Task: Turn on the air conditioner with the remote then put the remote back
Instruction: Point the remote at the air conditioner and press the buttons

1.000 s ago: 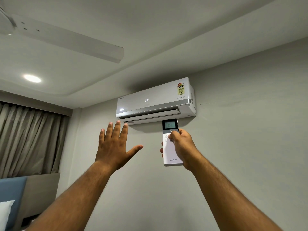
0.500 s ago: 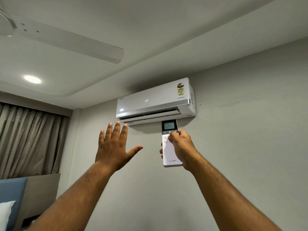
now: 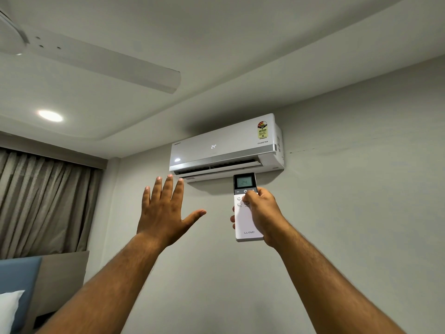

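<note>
My right hand (image 3: 263,219) is wrapped around the lower body of the remote (image 3: 245,214), fingers curled behind it and thumb resting on the buttons under its small grey screen, while my left hand (image 3: 166,213) is raised beside it, empty, fingers spread flat. The remote is a slim, rigid slab of smooth white plastic with a dark top, surely light and a little slick, so I judge its narrow sides the safest hold. Beyond it the glossy white air conditioner (image 3: 224,145) hangs on the matt grey wall (image 3: 361,189), showing 24, its flap ajar.
</note>
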